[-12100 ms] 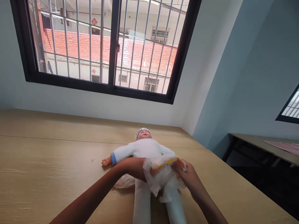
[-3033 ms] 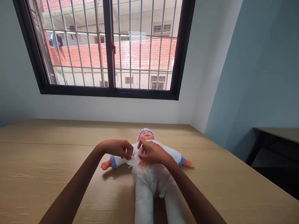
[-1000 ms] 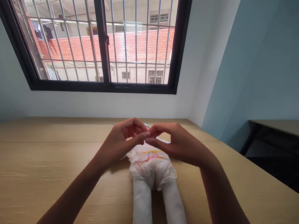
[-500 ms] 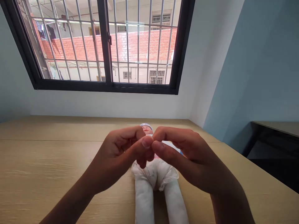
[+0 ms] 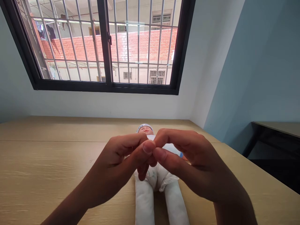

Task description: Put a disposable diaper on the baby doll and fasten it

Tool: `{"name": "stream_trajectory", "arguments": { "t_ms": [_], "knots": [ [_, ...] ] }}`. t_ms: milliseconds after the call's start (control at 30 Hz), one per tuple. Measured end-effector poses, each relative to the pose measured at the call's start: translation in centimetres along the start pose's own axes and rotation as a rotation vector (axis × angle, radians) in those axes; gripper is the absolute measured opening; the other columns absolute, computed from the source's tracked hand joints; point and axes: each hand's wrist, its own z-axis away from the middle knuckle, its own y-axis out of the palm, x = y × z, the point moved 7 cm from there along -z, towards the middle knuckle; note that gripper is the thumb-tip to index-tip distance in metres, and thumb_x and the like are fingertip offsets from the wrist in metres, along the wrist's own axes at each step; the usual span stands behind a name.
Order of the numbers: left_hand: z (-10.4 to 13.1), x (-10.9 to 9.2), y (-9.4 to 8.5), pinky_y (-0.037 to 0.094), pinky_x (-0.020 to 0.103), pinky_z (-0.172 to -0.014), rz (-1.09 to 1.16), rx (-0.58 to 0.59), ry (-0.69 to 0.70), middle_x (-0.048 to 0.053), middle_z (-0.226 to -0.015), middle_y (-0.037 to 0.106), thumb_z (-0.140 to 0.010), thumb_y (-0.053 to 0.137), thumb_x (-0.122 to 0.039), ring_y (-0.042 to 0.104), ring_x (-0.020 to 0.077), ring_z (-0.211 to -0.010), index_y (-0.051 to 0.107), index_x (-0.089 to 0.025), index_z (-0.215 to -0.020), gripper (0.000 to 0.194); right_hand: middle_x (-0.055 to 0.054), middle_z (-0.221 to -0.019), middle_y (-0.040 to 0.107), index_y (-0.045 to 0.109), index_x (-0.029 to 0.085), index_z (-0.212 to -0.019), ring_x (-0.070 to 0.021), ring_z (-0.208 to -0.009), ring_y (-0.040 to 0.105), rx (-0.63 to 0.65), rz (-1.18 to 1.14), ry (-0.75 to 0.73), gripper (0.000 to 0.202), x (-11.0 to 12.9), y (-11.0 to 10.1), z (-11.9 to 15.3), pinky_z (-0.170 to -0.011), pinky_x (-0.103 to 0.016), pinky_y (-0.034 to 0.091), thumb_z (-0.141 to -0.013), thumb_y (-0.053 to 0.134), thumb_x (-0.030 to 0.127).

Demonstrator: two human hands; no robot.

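Both hands are raised over a baby doll (image 5: 157,175) that lies on its back on the wooden table, head away from me. My left hand (image 5: 126,159) has its thumb pressed to its fingers. My right hand (image 5: 185,156) is bent in a similar pinch, and its fingertips touch those of the left in the middle. Whatever may be between the fingertips is hidden or too small to make out. The doll wears a patterned headband or cap, a white top, a white diaper and white leg coverings. My hands cover part of its chest.
The wooden table (image 5: 58,168) spreads beneath the doll. Beyond it are a wall and a barred window (image 5: 106,87) with a black frame. A dark desk (image 5: 276,129) stands at the right.
Both hands have moved slightly down towards me, still touching at the fingertips. More of the doll's head and face now shows above them.
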Motion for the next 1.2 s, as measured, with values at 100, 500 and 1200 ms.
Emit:
{"name": "stream_trajectory", "arguments": {
  "t_ms": [100, 500, 1200],
  "knots": [
    [0.2, 0.0, -0.1, 0.04, 0.019, -0.042, -0.015, -0.008, 0.004, -0.003, -0.047, 0.052, -0.09, 0.047, -0.039, 0.048, 0.009, -0.045, 0.055, -0.019, -0.059, 0.037, 0.0, -0.076, 0.069, 0.06, 0.021, -0.08, -0.014, -0.075, 0.065, -0.002, -0.005, -0.01, 0.017, 0.2, 0.1, 0.1, -0.079, -0.031, 0.052, -0.092, 0.049, 0.027],
    [0.7, -0.8, -0.3, 0.037, 0.017, -0.041, -0.11, -0.068, 0.051, -0.004, -0.05, 0.046, -0.092, 0.046, -0.038, 0.044, 0.0068, -0.045, 0.05, -0.018, -0.058, 0.039, -0.001, -0.075, 0.068, 0.058, 0.022, -0.08, -0.0162, -0.075, 0.066, -0.048, -0.108, 0.068, 0.013, -0.2, 0.6, 0.4, -0.075, -0.032, 0.052, -0.089, 0.054, 0.03],
    [1.0, -2.2, -0.1, 0.033, 0.015, -0.041, -0.128, -0.063, 0.173, -0.006, -0.05, 0.046, -0.093, 0.045, -0.03, 0.042, 0.0043, -0.045, 0.046, -0.017, -0.058, 0.038, 0.0, -0.065, 0.061, 0.057, 0.02, -0.076, -0.0159, -0.07, 0.058, -0.131, -0.077, 0.128, 0.013, 0.3, 0.7, 0.7, -0.066, -0.03, 0.048, -0.085, 0.058, 0.029]
  ]
}}
